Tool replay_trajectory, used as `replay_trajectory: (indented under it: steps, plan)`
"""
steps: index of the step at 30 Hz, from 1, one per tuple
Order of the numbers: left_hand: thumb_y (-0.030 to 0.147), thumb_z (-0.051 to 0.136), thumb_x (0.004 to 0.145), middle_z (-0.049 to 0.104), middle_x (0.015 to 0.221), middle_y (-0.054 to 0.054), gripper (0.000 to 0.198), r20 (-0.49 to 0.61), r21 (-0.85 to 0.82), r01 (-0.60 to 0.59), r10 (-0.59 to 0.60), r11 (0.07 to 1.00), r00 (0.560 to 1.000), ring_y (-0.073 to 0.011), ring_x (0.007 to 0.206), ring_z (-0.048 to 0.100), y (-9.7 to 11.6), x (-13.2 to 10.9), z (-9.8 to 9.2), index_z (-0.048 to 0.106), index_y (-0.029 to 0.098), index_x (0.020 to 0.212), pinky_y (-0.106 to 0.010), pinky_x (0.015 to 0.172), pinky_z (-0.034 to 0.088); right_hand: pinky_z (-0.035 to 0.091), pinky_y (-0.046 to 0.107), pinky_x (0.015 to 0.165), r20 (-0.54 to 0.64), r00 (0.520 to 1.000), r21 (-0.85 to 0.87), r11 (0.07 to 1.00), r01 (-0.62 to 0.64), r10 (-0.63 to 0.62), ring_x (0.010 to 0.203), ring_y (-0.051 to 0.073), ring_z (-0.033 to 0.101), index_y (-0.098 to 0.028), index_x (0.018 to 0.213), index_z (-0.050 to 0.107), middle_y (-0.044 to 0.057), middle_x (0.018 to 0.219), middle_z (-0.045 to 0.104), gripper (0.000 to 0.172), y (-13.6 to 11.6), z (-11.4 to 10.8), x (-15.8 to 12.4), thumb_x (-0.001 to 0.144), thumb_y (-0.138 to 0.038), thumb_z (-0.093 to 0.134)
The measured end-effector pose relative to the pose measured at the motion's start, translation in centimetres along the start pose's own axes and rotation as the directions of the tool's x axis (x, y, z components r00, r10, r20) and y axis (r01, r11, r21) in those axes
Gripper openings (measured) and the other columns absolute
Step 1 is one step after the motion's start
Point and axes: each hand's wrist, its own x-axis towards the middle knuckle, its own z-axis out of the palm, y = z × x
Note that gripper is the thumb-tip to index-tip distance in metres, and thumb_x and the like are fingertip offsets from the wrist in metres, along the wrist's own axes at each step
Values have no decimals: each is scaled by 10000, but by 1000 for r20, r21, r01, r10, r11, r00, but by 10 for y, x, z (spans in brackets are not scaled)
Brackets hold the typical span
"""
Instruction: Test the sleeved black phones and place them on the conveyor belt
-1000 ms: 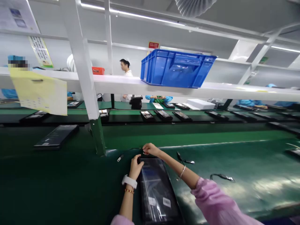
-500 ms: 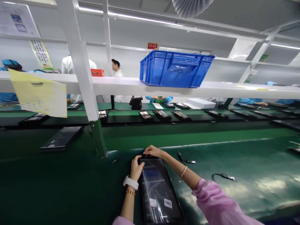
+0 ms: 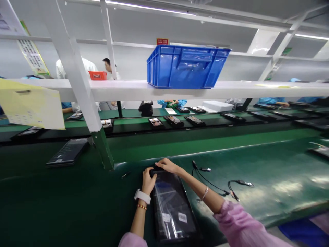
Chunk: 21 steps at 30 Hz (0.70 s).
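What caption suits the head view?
Left hand and right hand at the top of a bagged black device on a green conveyor.

A flat black device (image 3: 172, 206) in clear plastic wrap (image 3: 164, 202); barcode sticker (image 3: 182, 217) uppermost; long side pointing forward

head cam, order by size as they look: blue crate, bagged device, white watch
1. Blue crate and bagged device: look about alike, device nearer the camera, so unranked
2. White watch: smallest
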Motion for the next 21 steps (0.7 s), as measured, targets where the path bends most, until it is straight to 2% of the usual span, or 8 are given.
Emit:
replay_trajectory:
  steps: [3,6,8,11,13,14,17,21]
  plan:
    - [206,688,874,632,1148,-84,256,28,-23,12,-11,1000,1000,-269,1178,550,2,0,-3,632,149,1117,-506,1080,410,394,280,621,-91,996,11,1000,-3,4,607,178,474,-172,591,557,-9,562,466,643,12,-8,-1,812,-776,572]
    - [177,666,855,609,1258,-108,362,85,-58,43,-38,997,996,-278,1261,513,4,-5,-10,607,157,1212,-517,1147,348,445,330,722,-235,971,53,998,-20,32,726,250,577,-167,695,633,54,675,602,708,32,-20,-5,811,-846,469]
    - [159,681,805,533,1401,-138,573,158,-90,90,-75,992,985,-288,1355,453,7,-14,-18,532,172,1358,-500,1196,293,469,361,786,-307,950,103,994,-26,57,808,289,620,-148,788,676,106,785,670,800,45,-26,-10,809,-891,379]
    - [139,782,658,298,1606,-149,1048,318,-148,158,-104,976,942,-299,1489,284,13,-33,-35,268,209,1569,-462,1250,203,492,379,846,-351,935,174,985,6,56,884,306,647,-115,915,712,148,902,705,919,60,-27,-18,805,-935,313]
    - [131,849,561,158,1660,-115,1260,412,-187,188,-97,964,906,-296,1533,161,16,-45,-46,149,233,1603,-449,1268,136,493,385,879,-369,929,195,980,40,35,926,308,650,-109,986,721,152,952,711,926,65,-24,-25,830,-929,320]
    - [138,869,536,115,1670,-94,1302,443,-206,201,-92,958,892,-289,1542,119,18,-49,-50,135,245,1605,-442,1271,110,490,390,895,-378,926,197,979,54,24,942,310,650,-112,1005,724,150,967,712,909,67,-23,-28,848,-917,333]
    - [246,860,613,122,1669,-62,1212,456,-261,234,-94,936,885,-267,1544,113,17,-55,-54,159,268,1601,-439,1274,88,478,411,923,-388,922,185,979,85,-7,961,317,649,-125,1040,732,140,978,715,838,69,-19,-35,902,-866,365]
    - [438,682,822,351,1590,-133,920,335,-324,266,-153,908,930,-283,1491,301,11,-48,-49,219,216,1585,-471,1258,191,476,419,927,-393,919,166,981,105,-32,967,321,653,-133,1045,738,133,975,717,790,69,-18,-38,944,-820,360]
